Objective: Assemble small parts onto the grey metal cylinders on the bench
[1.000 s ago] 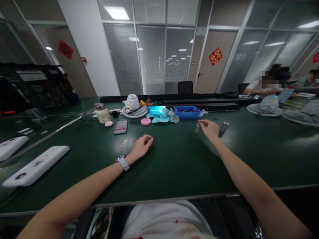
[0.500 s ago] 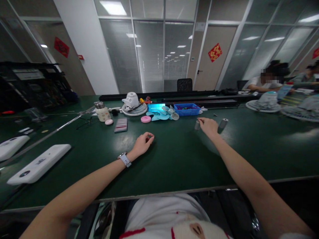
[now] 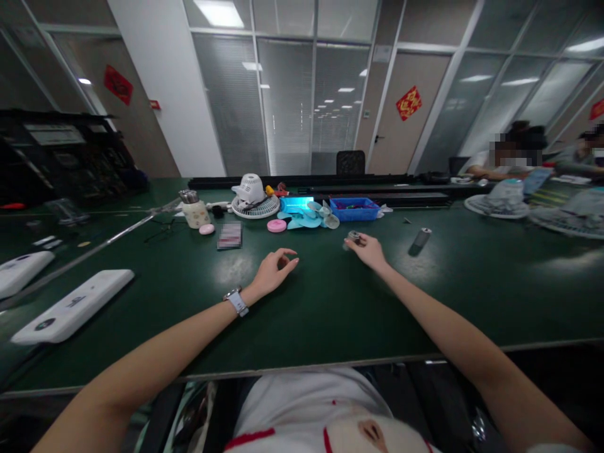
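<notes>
Between its thumb and fingers my right hand (image 3: pixel 369 250) grips a small grey metallic cylinder (image 3: pixel 352 238), right of centre over the dark green table (image 3: pixel 325 308). A similar grey cylinder (image 3: pixel 419 241) stands on the table to the right of that hand. My left hand (image 3: pixel 277 269) rests at left of centre with thumb and fingers curved apart and nothing between them; a watch is on its wrist.
Behind my hands lie a pink disc (image 3: pixel 276 226), light blue fan blades (image 3: pixel 306 218), a blue basket (image 3: pixel 355 209), a white fan part (image 3: pixel 250 190) and a patterned bottle (image 3: pixel 195 211). White devices (image 3: pixel 75 307) lie at left. People sit at far right.
My right hand has moved left with the cylinder, away from the other cylinder. The thumb and fingers of my left hand have spread a little wider.
</notes>
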A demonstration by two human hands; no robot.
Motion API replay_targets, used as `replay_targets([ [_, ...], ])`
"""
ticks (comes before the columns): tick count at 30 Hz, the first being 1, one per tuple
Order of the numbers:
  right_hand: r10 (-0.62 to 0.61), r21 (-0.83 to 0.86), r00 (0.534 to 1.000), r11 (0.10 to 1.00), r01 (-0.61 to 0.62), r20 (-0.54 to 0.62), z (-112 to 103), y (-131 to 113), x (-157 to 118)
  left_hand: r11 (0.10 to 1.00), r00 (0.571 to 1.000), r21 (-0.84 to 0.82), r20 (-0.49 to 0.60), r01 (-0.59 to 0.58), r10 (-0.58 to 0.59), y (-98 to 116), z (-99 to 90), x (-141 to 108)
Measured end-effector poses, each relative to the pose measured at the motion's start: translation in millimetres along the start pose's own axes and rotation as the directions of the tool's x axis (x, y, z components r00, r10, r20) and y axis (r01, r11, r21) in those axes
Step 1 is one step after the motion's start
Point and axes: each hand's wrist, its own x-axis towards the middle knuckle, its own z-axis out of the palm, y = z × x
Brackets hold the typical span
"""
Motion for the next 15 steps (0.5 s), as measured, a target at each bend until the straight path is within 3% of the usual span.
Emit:
replay_targets([
  [3, -0.069, 0.287, 0.957, 0.958, -0.016, 0.282, 46.5, -31.1, -35.6, 0.995, 0.996, -0.017, -0.005, -0.095, 0.095, 6.2, 0.6, -2.8],
  [6, -0.178, 0.384, 0.872, 0.923, -0.013, 0.457, 75.7, -52.2, -65.7, 0.987, 0.988, -0.029, -0.013, -0.156, 0.155, 9.1, 0.3, -4.5],
  [9, -0.238, 0.394, 0.828, 0.919, 0.023, 0.508, 80.9, -60.1, -78.7, 0.982, 0.983, -0.036, 0.001, -0.184, 0.184, 10.0, -0.1, -4.3],
  [15, -0.29, 0.299, 0.825, 0.941, 0.155, 0.485, 71.4, -63.1, -79.2, 0.986, 0.986, -0.004, 0.009, -0.166, 0.166, 16.5, -2.5, 2.1],
])
